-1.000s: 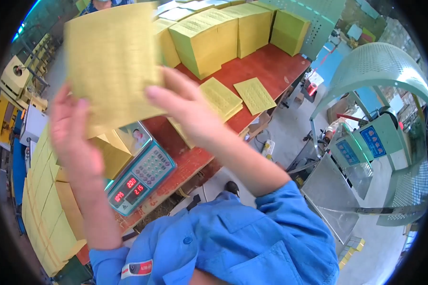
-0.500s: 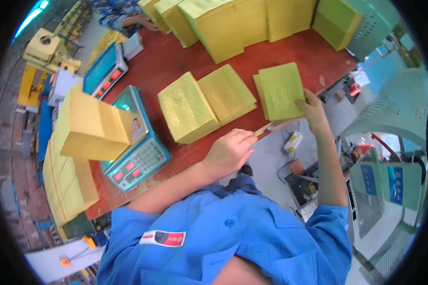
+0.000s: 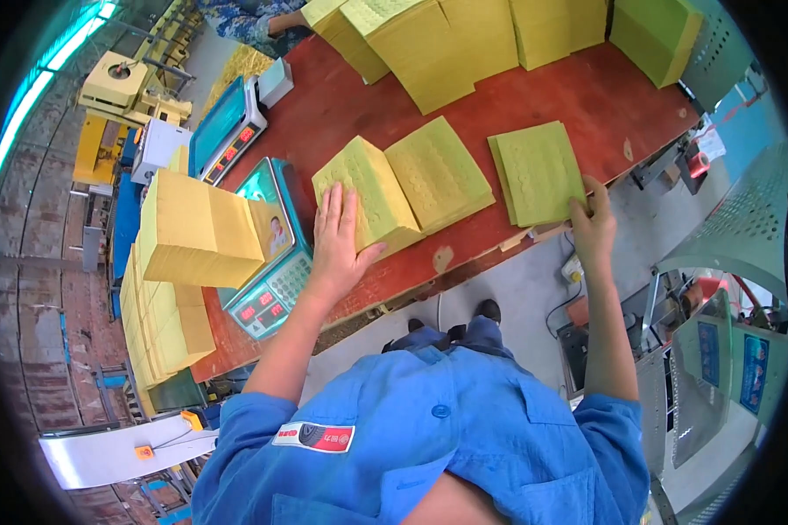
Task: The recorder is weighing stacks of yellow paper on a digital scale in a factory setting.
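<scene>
My left hand lies flat, fingers spread, on the near end of a yellow paper stack on the red table. A second yellow stack lies right beside it. My right hand grips the near right corner of a greener stack at the table's front edge. To the left, a thick yellow stack rests on a teal weighing scale with a red digit display.
Tall yellow stacks and a green stack line the far side of the table. A second scale stands behind the first. More yellow stacks stand at the left. Another person's patterned sleeve shows at the top. Grey floor lies below.
A second ago both hands held a sheaf of yellow paper up near the camera. Now that pile rests on the scale, my left hand has settled on the left stack and my right on the green one.
</scene>
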### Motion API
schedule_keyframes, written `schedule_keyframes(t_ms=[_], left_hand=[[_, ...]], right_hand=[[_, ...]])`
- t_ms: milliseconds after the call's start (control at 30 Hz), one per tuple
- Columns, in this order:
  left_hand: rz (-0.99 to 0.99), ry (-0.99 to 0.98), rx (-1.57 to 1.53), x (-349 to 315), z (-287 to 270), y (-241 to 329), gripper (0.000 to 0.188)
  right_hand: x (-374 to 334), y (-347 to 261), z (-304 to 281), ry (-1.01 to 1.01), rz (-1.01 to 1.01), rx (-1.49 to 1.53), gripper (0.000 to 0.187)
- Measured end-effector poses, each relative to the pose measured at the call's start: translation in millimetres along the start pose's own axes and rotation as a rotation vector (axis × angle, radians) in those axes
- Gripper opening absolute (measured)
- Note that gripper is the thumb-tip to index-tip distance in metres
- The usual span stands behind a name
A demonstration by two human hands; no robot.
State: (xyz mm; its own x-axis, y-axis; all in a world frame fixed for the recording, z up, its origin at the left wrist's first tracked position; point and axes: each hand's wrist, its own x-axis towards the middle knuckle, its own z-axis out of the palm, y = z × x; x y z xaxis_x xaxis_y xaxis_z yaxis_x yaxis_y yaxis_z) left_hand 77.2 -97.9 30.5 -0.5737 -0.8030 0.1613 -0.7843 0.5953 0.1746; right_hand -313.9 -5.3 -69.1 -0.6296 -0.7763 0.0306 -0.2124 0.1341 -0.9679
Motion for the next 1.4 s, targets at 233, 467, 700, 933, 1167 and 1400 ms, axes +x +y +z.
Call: schedule_keyframes(t_ms=[233,467,700,933,1167,1400], left_hand=[[0.028,0.084,0.042,-3,5,-5,0.092],[0.025,0.261,-0.143,-36,-30,23,0.087],[-0.382,0.884,-0.157,-179,-116,-51,0.036],[-0.821,0.889,-0.248,-294,-159,-236,0.006],[-0.506,0.512,0.225,-275,-178,-450,0.010],[-0.377,0.300,0.266,-245,-161,-618,0.030]], right_hand=[[44,-14,9,0.078,-0.340,-0.451,0.036],[35,-12,-27,0.140,-0.387,-0.748,0.042],[-116,-123,116,-0.817,-0.369,0.077,0.028],[-265,-157,284,-1.759,-0.413,-0.069,0.026],[-369,-144,386,-1.996,-0.149,-0.142,0.034],[-423,-80,427,-1.711,-0.205,-0.005,0.031]])
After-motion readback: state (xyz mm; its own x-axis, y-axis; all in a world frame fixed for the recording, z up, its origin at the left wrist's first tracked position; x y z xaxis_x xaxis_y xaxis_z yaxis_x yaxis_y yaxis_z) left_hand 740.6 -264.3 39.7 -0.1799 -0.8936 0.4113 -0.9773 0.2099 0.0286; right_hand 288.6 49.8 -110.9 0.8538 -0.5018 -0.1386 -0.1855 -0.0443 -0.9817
